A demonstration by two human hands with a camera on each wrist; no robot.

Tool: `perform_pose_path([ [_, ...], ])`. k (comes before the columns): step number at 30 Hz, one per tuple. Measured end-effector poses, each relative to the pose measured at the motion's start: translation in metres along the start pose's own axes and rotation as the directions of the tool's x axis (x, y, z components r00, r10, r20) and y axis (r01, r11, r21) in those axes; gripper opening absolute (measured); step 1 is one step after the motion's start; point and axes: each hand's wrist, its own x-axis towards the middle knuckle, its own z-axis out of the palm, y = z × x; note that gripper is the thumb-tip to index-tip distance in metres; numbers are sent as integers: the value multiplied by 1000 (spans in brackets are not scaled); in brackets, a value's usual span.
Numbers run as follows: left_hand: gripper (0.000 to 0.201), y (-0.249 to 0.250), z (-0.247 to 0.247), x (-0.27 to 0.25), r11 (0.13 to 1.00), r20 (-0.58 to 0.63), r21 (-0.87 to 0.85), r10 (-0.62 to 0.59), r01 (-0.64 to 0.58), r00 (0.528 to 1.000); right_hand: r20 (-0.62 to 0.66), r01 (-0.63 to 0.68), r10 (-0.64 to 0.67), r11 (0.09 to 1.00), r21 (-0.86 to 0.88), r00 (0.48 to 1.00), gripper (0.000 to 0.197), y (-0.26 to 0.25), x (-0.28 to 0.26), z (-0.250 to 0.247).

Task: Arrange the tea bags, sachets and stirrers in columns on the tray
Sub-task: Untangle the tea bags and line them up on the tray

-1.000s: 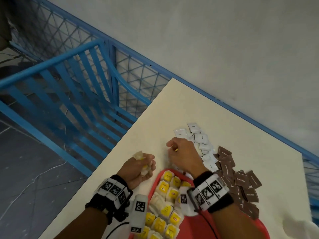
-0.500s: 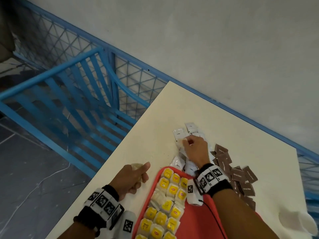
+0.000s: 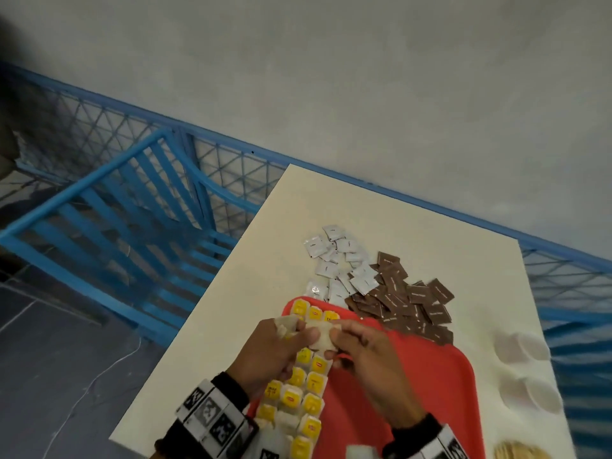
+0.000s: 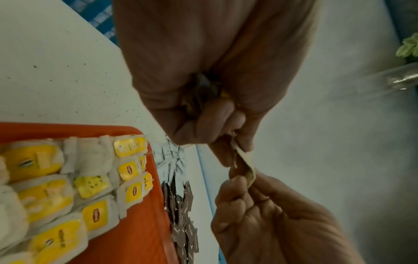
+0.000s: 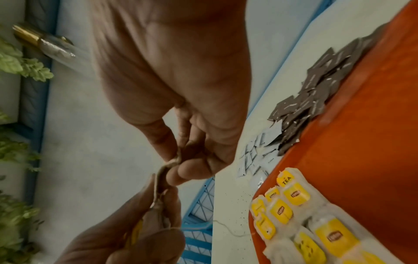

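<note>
Both hands meet above the far left part of the red tray (image 3: 430,376). Between them they pinch one pale tea bag (image 3: 319,336) by its edges, my left hand (image 3: 298,332) on its left side and my right hand (image 3: 334,339) on its right. The left wrist view shows the tea bag (image 4: 244,160) stretched between the two pinches, and more bunched tea-bag material in the left palm. Columns of yellow-tagged tea bags (image 3: 304,392) fill the tray's left side. White sachets (image 3: 337,260) and brown sachets (image 3: 407,303) lie in loose piles beyond the tray's far edge.
Two white paper cups (image 3: 520,346) lie on the cream table right of the tray. The tray's right half is bare red. A blue metal railing (image 3: 132,226) runs along the table's left and far edges, with a drop to the floor.
My right hand has come back from the white sachet pile to the left hand. The left hand has moved from the table beside the tray to above it. Both now hold one tea bag.
</note>
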Motion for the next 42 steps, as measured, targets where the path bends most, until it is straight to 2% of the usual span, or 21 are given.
perform_pose_path([
  [2, 28, 0, 4, -9, 999, -5, 23, 26, -26, 1000, -7, -2, 3, 996, 90, 1000, 22, 3, -13, -2],
  [4, 27, -1, 3, -15, 992, -25, 119, 49, -46, 998, -87, 50, -34, 983, 177, 996, 22, 6, -24, -7],
  [5, 30, -1, 2, -19, 979, -40, 196, 65, -56, 997, -153, 130, -109, 983, 132, 982, 21, 10, -27, -10],
  [6, 34, -2, 1, -21, 960, -53, 275, 80, -63, 995, -212, 247, -247, 969, -28, 946, 21, 16, -32, -14],
  [7, 34, -2, 2, -25, 944, -66, 326, 85, -59, 994, -210, 365, -427, 888, -279, 879, 21, 22, -36, -16],
  [8, 34, -3, 4, -27, 939, -82, 341, 82, -49, 993, -109, 447, -584, 716, -537, 804, 23, 28, -40, -15],
  [9, 34, -3, 8, -30, 945, -103, 326, 64, -27, 993, 56, 486, -651, 504, -714, 757, 26, 37, -42, -13],
  [10, 33, -5, 13, -32, 959, -127, 283, 32, 5, 991, 192, 491, -632, 339, -803, 750, 32, 46, -43, -10],
  [11, 34, -5, 18, -36, 972, -140, 231, -12, 44, 990, 248, 478, -596, 263, -838, 764, 35, 53, -44, -8],
  [12, 36, -6, 22, -40, 979, -135, 189, -51, 77, 989, 244, 462, -585, 256, -849, 773, 34, 59, -43, -5],
  [16, 33, -10, 26, -54, 981, -57, 135, -132, 138, 990, 166, 443, -621, 322, -837, 766, 23, 79, -42, -2],
  [17, 31, -12, 24, -56, 982, -67, 139, -121, 129, 990, 137, 441, -587, 414, -796, 798, 21, 81, -44, -2],
  [19, 31, -20, 17, -58, 982, -104, 175, -54, 72, 993, 42, 391, -460, 699, -599, 887, 17, 84, -46, -3],
  [20, 25, -24, 13, -59, 980, -119, 196, -12, 35, 993, 9, 336, -380, 807, -485, 925, 15, 85, -46, -3],
  [23, 10, -34, 6, -60, 972, -98, 237, 27, -3, 995, -11, 253, -267, 925, -285, 964, 17, 89, -43, -1],
  [27, 13, -40, 4, -58, 977, -115, 206, -39, 62, 993, 17, 131, -130, 970, -203, 991, 32, 95, -37, 6],
  [29, 16, -39, 0, -55, 976, -129, 198, -62, 87, 990, 103, 87, -58, 952, -293, 993, 29, 95, -36, 2],
  [31, 21, -39, -5, -51, 976, -124, 197, -70, 93, 990, 149, 76, -10, 893, -444, 989, 25, 92, -37, -2],
  [34, 19, -41, -12, -47, 967, -73, 249, -41, 58, 996, 86, 156, -132, 886, -437, 988, 36, 85, -35, -3],
  [38, 15, -43, -13, -46, 955, 12, 295, 27, -29, 1000, 27, 254, -261, 901, -352, 965, 7, 81, -34, 9],
  [42, 12, -52, -20, -47, 963, 75, 270, -12, -8, 997, -76, 183, -195, 972, -145, 978, 5, 84, -32, 12],
])
